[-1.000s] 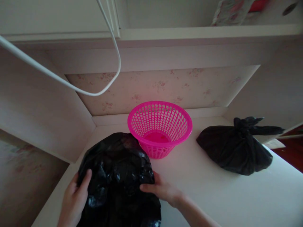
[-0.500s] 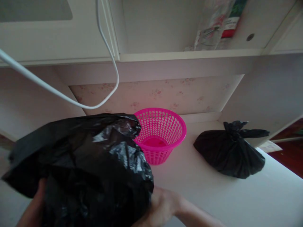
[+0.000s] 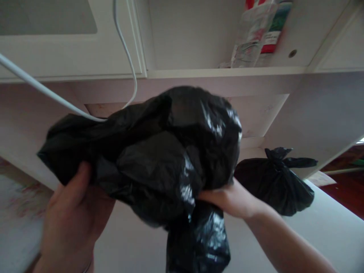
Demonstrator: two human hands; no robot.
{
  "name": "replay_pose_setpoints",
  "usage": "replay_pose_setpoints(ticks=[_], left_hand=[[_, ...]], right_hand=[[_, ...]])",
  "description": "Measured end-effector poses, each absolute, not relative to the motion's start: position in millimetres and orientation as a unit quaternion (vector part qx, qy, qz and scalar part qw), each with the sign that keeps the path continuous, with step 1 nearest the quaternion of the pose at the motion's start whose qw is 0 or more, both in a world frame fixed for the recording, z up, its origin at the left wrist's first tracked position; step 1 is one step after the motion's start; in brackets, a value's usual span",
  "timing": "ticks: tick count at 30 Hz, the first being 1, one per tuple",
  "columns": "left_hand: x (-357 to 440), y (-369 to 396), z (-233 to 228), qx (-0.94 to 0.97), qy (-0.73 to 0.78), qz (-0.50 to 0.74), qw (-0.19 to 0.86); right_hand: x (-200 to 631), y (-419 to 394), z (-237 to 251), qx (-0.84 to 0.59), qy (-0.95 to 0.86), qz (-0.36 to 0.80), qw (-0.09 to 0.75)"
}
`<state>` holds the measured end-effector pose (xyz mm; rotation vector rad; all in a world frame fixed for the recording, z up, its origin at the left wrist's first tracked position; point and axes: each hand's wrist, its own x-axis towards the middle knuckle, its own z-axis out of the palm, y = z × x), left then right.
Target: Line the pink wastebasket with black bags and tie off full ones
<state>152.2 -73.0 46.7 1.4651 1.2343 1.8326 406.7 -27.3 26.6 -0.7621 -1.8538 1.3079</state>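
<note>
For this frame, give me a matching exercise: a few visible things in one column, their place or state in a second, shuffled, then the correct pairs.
Things:
1. crumpled black plastic bag
2. knotted black plastic bag
3. white cable
4. printed packet

Places or states:
A. hanging in a loop from above
B. standing on the upper shelf
C. lying on the white counter at the right
D. held up by the left hand and the right hand

Pairs: 1-D, 2-C, 3-A, 4-B
</note>
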Motion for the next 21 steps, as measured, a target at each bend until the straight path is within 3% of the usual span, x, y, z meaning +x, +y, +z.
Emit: replay_pose_setpoints(ticks=[4, 8, 12, 15, 19, 21], left_hand=[[153, -45, 69, 0.51, 0.338, 0.742, 0.275], [149, -7, 55, 0.495, 0.331, 0.746, 0.298], [137, 13, 22, 0.545, 0.478, 0.636, 0.264], [130, 15, 9, 0.61, 0.573, 0.515, 0.183], [128, 16, 11, 0.628, 0.584, 0.491, 0.151], [131, 19, 13, 0.638, 0.573, 0.491, 0.15]], right_hand=[[425, 26, 68, -0.332, -0.715, 0.343, 0.51], [427, 86, 58, -0.383, -0.746, 0.187, 0.511], [431, 117, 19, -0.39, -0.824, 0.214, 0.351], [448, 119, 6, -0.354, -0.855, 0.257, 0.28], [485, 115, 25, -0.379, -0.829, 0.285, 0.297], [500, 111, 43, -0.436, -0.782, 0.274, 0.35]])
